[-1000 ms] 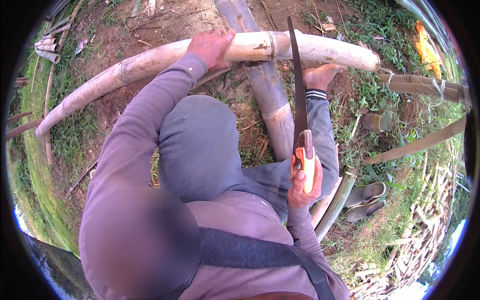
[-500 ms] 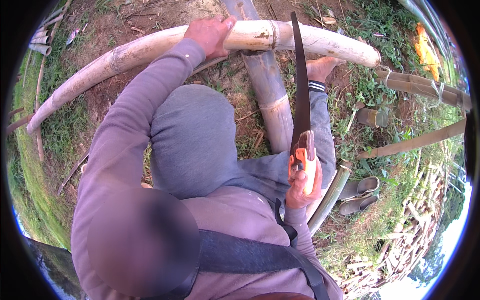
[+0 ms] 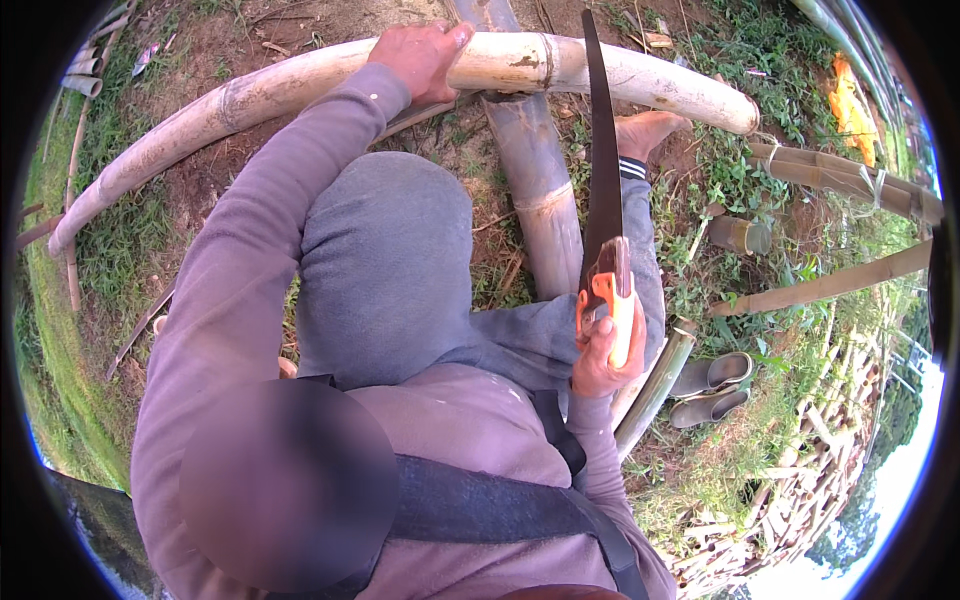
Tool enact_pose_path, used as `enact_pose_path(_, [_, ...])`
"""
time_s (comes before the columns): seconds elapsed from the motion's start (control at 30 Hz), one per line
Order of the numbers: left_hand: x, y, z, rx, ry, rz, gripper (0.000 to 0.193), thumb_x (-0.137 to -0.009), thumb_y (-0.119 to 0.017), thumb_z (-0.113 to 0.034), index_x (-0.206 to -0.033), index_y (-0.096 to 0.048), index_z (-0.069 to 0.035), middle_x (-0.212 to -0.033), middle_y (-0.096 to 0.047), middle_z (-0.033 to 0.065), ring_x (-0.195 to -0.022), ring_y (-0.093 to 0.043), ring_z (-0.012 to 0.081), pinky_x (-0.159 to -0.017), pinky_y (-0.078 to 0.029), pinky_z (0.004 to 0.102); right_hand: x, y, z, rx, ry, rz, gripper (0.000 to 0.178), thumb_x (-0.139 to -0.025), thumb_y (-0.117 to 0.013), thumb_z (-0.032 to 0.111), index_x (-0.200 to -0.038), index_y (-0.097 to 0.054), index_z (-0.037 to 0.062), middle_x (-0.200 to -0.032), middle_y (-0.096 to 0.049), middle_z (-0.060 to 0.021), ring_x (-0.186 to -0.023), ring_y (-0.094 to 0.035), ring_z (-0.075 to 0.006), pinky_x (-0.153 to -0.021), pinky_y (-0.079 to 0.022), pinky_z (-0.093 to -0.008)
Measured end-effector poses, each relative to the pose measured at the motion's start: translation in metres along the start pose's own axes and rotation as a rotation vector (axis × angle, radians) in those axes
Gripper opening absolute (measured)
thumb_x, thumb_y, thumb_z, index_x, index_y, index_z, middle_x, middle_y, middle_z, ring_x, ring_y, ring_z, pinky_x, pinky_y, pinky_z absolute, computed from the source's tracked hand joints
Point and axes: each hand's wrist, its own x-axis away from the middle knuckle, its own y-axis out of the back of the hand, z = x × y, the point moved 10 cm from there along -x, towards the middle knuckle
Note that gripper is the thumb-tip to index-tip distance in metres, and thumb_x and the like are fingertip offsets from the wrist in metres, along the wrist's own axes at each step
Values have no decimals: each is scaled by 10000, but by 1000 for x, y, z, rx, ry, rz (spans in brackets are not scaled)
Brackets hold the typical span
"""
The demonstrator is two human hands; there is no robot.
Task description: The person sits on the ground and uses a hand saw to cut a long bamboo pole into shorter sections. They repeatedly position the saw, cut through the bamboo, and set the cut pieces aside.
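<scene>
A long pale bamboo pole (image 3: 640, 83) lies crosswise in front of me, resting on a thicker grey bamboo (image 3: 540, 175) that runs beneath it. My left hand (image 3: 418, 60) grips the pale pole from above, left of where the two cross. In my right hand (image 3: 603, 362) is a handsaw (image 3: 604, 170), held by its orange and dark handle. Its dark blade points away from me and passes over the pale pole, right of the crossing. Whether the teeth touch the bamboo, I cannot tell.
My bare foot (image 3: 645, 133) is just beyond the blade, under the pole. To the right are boots (image 3: 712, 375), a short bamboo stub (image 3: 740, 235), bamboo rails (image 3: 840, 172) and an orange cloth (image 3: 850, 110). A heap of bamboo pieces (image 3: 790, 490) lies at the lower right.
My right hand and the saw have moved slightly forward, away from my body. My left hand keeps its hold on the pole. The whole view has shifted a little.
</scene>
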Motion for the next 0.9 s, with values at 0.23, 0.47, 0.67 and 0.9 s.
enact_pose_path(0.23, [-5,6,-13,3,-23,-3,877,-793,-919,-417,-1531,-511,-174,-1392,-671,161,-1258,-693,346,-1063,-565,481,-103,-56,-12,151,62,-47,407,-1055,-724,147,-1398,-647,-57,-1147,-755,-127,-736,-669,-106,-663,-569,-266])
enact_pose_path(0.47, [1,10,2,21,22,70,892,-782,-918,-447,-1532,-518,-177,-1380,-678,158,-1238,-702,336,-1037,-582,480,-69,-39,1,30,-21,23,467,-1050,-722,149,-1436,-604,-85,-1184,-756,-157,-804,-701,-114,-699,-573,-239])
enact_pose_path(0.67, [0,7,-10,-8,-43,-27,788,-814,-893,-404,-1475,-535,-166,-1307,-705,160,-1187,-726,361,-975,-609,495,-9,6,-6,70,55,-24,606,-1058,-728,326,-1446,-577,-115,-1324,-712,-238,-908,-744,-193,-775,-637,-306])
enact_pose_path(0.9, [-8,9,-2,-21,-15,27,879,-766,-904,-458,-1512,-536,-174,-1305,-701,148,-1161,-737,340,-962,-619,484,-146,-88,9,-7,67,14,361,-1049,-725,95,-1377,-670,-46,-1123,-754,-106,-798,-682,-83,-683,-575,-244])
